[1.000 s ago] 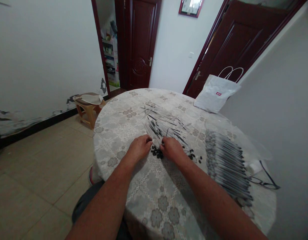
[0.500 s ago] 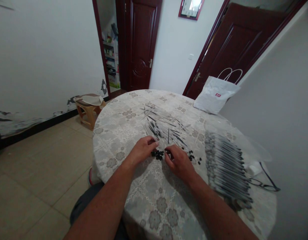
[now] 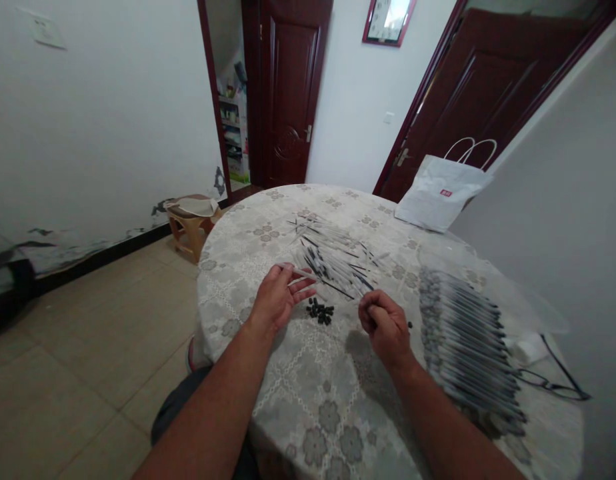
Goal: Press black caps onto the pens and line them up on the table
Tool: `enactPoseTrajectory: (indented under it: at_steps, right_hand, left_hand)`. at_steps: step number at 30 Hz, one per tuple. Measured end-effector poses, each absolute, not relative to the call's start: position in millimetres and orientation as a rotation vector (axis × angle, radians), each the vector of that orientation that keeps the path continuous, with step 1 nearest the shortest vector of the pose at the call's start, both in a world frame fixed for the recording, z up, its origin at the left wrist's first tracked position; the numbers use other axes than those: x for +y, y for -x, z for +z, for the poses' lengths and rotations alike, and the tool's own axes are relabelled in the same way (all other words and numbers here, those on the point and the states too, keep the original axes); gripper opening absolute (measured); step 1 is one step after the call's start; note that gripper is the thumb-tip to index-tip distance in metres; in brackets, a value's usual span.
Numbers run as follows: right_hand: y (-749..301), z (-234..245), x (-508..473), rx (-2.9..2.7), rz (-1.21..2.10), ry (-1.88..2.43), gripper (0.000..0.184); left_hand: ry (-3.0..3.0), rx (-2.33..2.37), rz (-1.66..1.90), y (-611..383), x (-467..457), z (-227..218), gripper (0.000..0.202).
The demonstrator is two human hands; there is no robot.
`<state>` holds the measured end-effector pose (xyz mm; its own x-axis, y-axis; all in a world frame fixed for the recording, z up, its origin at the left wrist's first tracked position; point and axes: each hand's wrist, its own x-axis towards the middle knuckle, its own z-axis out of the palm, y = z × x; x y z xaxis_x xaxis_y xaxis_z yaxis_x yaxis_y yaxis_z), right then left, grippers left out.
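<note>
My left hand (image 3: 278,297) is raised just left of a small heap of black plugs (image 3: 321,311). Its thumb and forefinger pinch a thin, clear pen barrel (image 3: 302,273), while the other fingers are spread. My right hand (image 3: 385,323) is closed, over the cloth to the right of the heap; what its fingers hold, if anything, cannot be made out. Beyond both hands lies a loose pile of clear pen barrels (image 3: 333,263) mixed with thin black refills (image 3: 337,289).
A dense row of grey-black pens (image 3: 471,340) lies at the right, with glasses (image 3: 553,383) beside it. A white paper bag (image 3: 441,193) stands at the back right of the round table, which has a patterned tablecloth (image 3: 288,413). A wooden stool (image 3: 191,227) is at the left.
My hands have moved apart from the black plugs. The left now shows a clear pen barrel in its pinch; the right has shifted right and closed. The view has tilted slightly.
</note>
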<state>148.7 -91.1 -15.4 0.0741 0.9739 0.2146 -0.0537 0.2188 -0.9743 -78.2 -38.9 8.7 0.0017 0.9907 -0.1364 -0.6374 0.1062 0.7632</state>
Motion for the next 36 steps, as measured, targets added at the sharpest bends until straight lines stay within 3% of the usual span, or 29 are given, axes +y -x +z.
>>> enactPoseTrajectory:
  at_steps: [29, 36]
  right_hand:
    - [-152.1, -13.7, -88.8, -1.23, 0.991, 1.078, 0.006]
    - [-146.1, -12.2, -95.2, -1.385, 1.028, 1.064, 0.015]
  left_hand:
    - [-0.688, 0.762, 1.374, 74.5, -45.7, 12.3, 0.028]
    - [-0.713, 0.738, 1.311, 69.7, -47.0, 8.4, 0.028]
